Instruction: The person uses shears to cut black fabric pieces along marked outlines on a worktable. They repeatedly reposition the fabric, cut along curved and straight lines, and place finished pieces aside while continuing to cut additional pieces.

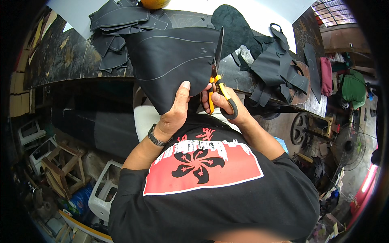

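Note:
A sheet of black leather (170, 60) with pale curved lines drawn on it is pinched by my left hand (177, 104), the thumb on top near its lower edge. My right hand (227, 106) grips a pair of scissors (217, 79) with yellow and black handles. Their blades point away from me, parted at the sheet's right edge. The fingers of my left hand under the sheet are hidden.
A pile of cut black pieces (119, 24) lies on the dark worn table (60, 56) at left. Black strips and offcuts (275, 69) lie at right, beside a rounded dark piece (233, 30). A standing fan (349, 146) and wooden stool (60, 168) flank me.

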`<state>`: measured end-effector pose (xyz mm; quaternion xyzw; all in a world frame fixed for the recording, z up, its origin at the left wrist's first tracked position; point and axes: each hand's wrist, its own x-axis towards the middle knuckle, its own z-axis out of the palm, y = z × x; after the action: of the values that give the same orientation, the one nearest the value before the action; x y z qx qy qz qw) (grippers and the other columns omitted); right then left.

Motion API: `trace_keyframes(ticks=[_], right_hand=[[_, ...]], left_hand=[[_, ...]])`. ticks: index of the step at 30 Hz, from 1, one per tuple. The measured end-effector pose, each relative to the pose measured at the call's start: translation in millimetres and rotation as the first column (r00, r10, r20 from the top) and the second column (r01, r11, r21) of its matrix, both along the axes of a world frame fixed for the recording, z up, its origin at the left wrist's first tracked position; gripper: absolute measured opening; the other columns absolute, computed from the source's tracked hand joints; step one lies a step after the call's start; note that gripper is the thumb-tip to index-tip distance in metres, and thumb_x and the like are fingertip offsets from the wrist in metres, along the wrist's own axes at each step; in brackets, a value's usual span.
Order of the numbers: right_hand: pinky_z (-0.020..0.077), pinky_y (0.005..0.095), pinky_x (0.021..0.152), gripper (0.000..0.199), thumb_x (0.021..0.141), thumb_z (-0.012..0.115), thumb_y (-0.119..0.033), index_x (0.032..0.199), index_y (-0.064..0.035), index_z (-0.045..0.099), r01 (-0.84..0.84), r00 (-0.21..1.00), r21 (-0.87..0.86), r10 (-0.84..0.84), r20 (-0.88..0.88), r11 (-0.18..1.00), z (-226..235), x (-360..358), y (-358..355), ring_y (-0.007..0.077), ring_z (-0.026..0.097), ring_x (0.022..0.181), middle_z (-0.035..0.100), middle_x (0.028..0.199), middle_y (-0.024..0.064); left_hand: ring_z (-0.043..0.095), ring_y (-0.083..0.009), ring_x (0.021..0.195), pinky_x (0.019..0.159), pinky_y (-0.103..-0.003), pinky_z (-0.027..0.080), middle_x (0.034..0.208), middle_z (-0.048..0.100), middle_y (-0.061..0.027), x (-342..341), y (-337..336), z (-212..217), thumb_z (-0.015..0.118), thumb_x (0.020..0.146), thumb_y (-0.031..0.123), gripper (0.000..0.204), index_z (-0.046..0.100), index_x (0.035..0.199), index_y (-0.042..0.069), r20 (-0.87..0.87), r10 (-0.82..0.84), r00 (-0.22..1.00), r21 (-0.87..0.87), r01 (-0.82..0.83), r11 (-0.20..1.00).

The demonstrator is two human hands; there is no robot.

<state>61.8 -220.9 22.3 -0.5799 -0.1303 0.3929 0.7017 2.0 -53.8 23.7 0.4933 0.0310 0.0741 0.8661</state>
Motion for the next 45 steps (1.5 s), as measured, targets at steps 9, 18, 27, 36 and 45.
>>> trace_keyframes(ticks=[9,18,27,36,45], right_hand=[[0.0459,0.0228,0.057,0.041,0.09,0.065,-0.043,0.09,-0.0024,0.057,0.083,0.993,0.048,-0.078,-0.092,0.995,-2,-9,4,0.0098,0.054,0.064,0.055,0.075,0.0031],[0.0449,0.0224,0.051,0.035,0.09,0.067,-0.037,0.089,-0.0036,0.058,0.084,0.991,0.009,-0.082,-0.107,0.996,-3,-13,6,0.0084,0.052,0.056,0.054,0.07,0.0011],[0.0372,0.0218,0.039,0.036,0.089,0.07,-0.034,0.072,-0.006,0.055,0.107,0.991,-0.096,-0.113,-0.067,0.99,-4,-15,8,0.0077,0.047,0.043,0.051,0.056,-0.0004],[0.0374,0.0222,0.039,0.028,0.088,0.069,-0.025,0.073,-0.005,0.056,-0.051,0.991,-0.116,0.035,-0.131,0.992,5,-2,-11,0.0078,0.048,0.044,0.052,0.059,0.0007],[0.0446,0.0221,0.055,0.055,0.074,0.073,-0.052,0.085,0.0004,0.061,-0.346,0.938,-0.271,0.341,-0.069,0.898,14,31,-43,0.0112,0.057,0.06,0.058,0.068,0.0045]], left_hand=[[0.066,-0.0319,0.103,0.094,-0.04,0.053,0.118,0.06,-0.0214,0,0,0,0.039,0.101,0.009,0.032,0.05,0.123,-0.011,0.0,-0.005,1.0,-0.048,0.005,0.999],[0.065,-0.0301,0.102,0.092,-0.041,0.055,0.119,0.06,-0.0207,2,-2,4,0.039,0.101,0.009,0.032,0.05,0.125,-0.009,-0.008,0.051,0.999,-0.107,-0.051,0.993],[0.064,-0.0286,0.105,0.093,-0.04,0.055,0.121,0.059,-0.0193,5,0,-1,0.038,0.101,0.009,0.032,0.051,0.125,-0.008,0.016,0.03,0.999,-0.128,-0.028,0.991],[0.063,-0.0303,0.108,0.088,-0.041,0.057,0.123,0.058,-0.0225,4,12,5,0.037,0.1,0.008,0.034,0.049,0.127,-0.008,-0.055,0.082,0.995,-0.007,-0.082,0.997],[0.069,-0.0276,0.093,0.074,-0.031,0.059,0.105,0.068,-0.0215,1,79,9,0.036,0.1,0.014,0.038,0.059,0.114,-0.013,-0.196,-0.258,0.946,0.259,0.303,0.917]])
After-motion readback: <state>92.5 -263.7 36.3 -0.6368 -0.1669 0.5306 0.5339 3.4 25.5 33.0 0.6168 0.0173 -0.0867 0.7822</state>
